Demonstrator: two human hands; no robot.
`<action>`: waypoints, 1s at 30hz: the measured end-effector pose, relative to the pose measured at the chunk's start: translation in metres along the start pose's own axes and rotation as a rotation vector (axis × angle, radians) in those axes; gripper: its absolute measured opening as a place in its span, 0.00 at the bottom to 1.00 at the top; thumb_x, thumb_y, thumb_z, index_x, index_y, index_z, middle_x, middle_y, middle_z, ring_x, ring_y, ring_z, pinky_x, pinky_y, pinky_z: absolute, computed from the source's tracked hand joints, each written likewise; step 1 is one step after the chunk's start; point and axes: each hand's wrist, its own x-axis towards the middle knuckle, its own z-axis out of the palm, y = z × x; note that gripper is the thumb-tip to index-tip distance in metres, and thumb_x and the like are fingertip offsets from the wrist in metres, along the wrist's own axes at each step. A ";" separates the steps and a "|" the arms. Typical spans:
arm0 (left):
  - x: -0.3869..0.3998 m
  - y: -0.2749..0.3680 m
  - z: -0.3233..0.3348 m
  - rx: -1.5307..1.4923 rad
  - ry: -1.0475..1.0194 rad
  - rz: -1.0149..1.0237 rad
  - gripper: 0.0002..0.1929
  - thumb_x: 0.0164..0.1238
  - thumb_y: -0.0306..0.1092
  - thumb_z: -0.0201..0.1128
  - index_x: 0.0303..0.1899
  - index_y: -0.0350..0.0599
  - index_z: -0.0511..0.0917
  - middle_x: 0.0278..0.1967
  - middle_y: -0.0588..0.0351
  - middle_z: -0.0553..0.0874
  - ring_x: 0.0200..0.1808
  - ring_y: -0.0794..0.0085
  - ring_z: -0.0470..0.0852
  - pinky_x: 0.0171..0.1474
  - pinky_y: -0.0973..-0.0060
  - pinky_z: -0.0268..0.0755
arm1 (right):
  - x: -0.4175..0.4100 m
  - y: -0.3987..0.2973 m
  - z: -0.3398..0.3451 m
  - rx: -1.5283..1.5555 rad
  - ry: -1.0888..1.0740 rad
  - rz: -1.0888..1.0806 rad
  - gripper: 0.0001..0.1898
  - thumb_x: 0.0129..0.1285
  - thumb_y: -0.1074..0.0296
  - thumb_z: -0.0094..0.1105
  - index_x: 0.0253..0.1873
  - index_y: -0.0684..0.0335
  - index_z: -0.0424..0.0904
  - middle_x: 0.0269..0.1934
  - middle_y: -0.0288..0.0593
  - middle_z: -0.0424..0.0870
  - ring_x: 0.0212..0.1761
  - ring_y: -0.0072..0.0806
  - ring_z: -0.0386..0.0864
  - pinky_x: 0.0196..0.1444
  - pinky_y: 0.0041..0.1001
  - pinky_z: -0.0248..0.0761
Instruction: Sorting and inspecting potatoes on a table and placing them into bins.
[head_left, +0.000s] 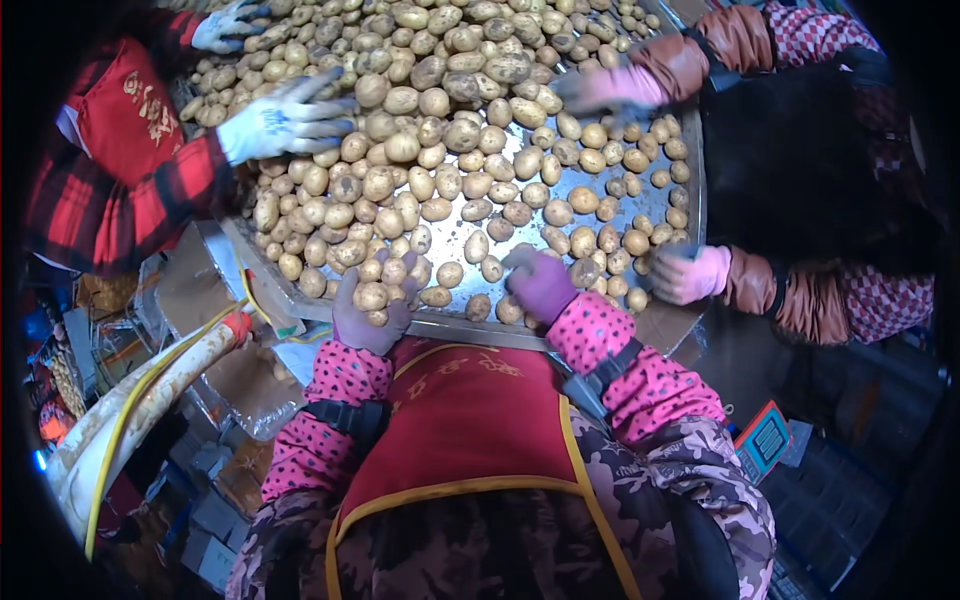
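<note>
At the near edge of a metal sorting table (480, 332) are both my gloved hands. My left hand (364, 326), palm up in a purple glove, cradles several small potatoes (370, 295) between its curled fingers and palm. My right hand (541, 285), in a matching glove, reaches over the rim with its fingers bent down. Close to its fingertips lie a small potato (491, 268) and another potato (508, 309) by the rim. Its fingers are partly blurred, so whether they grip anything is hidden.
A deep potato heap (450, 67) covers the table's far side. On the left, a co-worker's white-gloved hand (289, 120) rests on potatoes; on the right, another co-worker's pink-gloved hands (694, 274) work. A white pipe (150, 420) with a yellow hose stands at lower left, near cardboard boxes (251, 382).
</note>
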 end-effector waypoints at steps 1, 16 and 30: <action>-0.003 -0.005 0.011 0.168 0.066 0.091 0.21 0.82 0.39 0.53 0.69 0.42 0.68 0.72 0.43 0.76 0.64 0.58 0.83 0.61 0.69 0.81 | 0.008 -0.016 -0.013 0.270 0.013 0.456 0.10 0.67 0.74 0.56 0.50 0.70 0.81 0.32 0.44 0.82 0.29 0.31 0.83 0.29 0.28 0.78; -0.038 -0.025 0.002 2.008 0.009 0.445 0.23 0.79 0.46 0.48 0.68 0.49 0.69 0.69 0.53 0.76 0.71 0.61 0.74 0.69 0.60 0.69 | 0.017 -0.047 0.016 -0.776 -0.340 -0.055 0.22 0.63 0.49 0.70 0.50 0.62 0.85 0.35 0.50 0.89 0.37 0.43 0.89 0.43 0.39 0.82; -0.044 -0.028 -0.005 0.604 0.219 0.254 0.16 0.76 0.44 0.59 0.59 0.54 0.77 0.60 0.56 0.83 0.59 0.59 0.83 0.56 0.59 0.78 | 0.072 -0.095 0.120 -0.970 -0.312 -0.658 0.17 0.67 0.67 0.62 0.60 0.48 0.79 0.49 0.44 0.83 0.44 0.49 0.85 0.47 0.42 0.81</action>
